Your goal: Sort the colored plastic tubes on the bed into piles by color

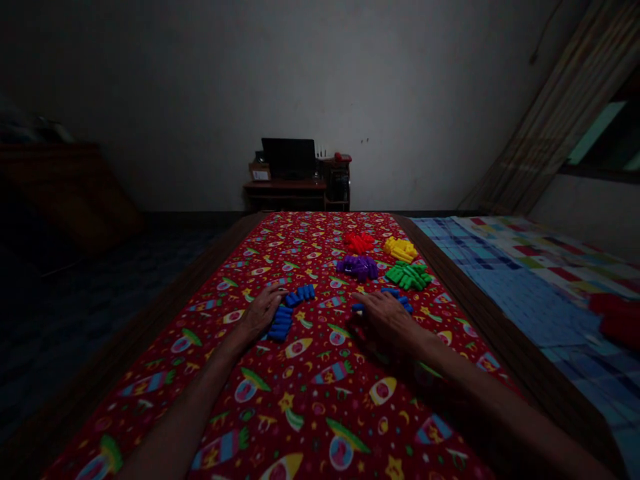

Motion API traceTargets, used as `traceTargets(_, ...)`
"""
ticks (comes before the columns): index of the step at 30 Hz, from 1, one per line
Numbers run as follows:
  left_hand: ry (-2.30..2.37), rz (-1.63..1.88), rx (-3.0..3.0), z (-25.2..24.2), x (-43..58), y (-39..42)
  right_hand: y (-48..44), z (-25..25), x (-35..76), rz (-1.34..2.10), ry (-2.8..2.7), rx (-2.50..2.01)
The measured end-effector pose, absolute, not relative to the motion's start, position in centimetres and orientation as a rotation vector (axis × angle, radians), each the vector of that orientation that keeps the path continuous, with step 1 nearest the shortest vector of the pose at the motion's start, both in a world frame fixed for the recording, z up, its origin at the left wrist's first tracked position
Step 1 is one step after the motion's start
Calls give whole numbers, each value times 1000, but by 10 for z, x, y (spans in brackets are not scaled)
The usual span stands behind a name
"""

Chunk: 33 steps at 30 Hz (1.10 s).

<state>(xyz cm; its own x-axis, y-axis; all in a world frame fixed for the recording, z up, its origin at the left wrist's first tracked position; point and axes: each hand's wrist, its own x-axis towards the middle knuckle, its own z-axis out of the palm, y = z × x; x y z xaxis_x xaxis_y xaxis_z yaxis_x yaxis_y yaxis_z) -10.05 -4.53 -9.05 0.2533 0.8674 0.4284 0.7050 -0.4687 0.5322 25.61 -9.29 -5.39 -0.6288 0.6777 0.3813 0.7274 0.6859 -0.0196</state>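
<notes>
My left hand rests on the red patterned cloth with fingers stretched out, beside short blue tube-like pieces laid side by side. More blue pieces run on from that row, curving to the right past my fingertips. My right hand is a little above the cloth, fingers closed on a short blue tube-like piece that sticks out at its left. Behind and partly under this hand lie other loose blue pieces, some hidden by it.
Beyond my right hand sit piles of green, purple, yellow and red pieces. The red cloth covers a long table with a brown edge. A bed adjoins at right; a dark monitor stands at the wall.
</notes>
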Motion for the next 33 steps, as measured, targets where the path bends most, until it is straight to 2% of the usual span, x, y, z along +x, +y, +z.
traceTargets(5,1463,1058,2284,-94,-101,-43,-100,-51,299,-235,-2586,-1118)
traceTargets(15,1448,1015,2354,-93,-103,-42,-114,-53,281,-296,-2676,-910)
traceTargets(20,1455,1017,2361,-95,-104,-41,-105,-53,297,-311,-2700,-1065)
traceTargets(23,1447,1019,2352,-94,-104,-41,-102,-54,300,-283,-2610,-999)
traceTargets(28,1446,1034,2323,-93,-103,-40,-104,-50,246,-180,-2622,-780)
traceTargets(33,1471,1065,2213,-92,-103,-43,-86,-46,153,-42,-2660,-832)
